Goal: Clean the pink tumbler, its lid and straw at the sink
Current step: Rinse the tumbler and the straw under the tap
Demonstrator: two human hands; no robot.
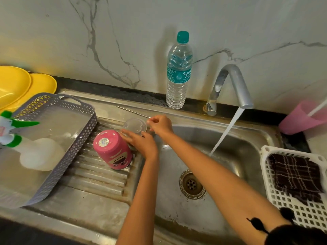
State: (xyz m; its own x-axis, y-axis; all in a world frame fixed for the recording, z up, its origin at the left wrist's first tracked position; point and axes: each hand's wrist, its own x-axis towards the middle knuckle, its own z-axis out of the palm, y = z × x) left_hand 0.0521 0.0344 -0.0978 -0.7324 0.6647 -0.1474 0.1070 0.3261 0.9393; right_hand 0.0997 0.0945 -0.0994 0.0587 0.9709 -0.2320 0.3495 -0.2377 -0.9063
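The steel sink fills the view, with tap water running into its basin at three o'clock. The pink tumbler stands upside down on the ribbed drainboard at nine o'clock. The left hand lays straight, open fingers on the clear lid at the tumbler's one o'clock. The right hand, fingers curled, pinches the metal straw lying at the lid's twelve o'clock.

Head-worn camera looks steeply down, close over the sink.
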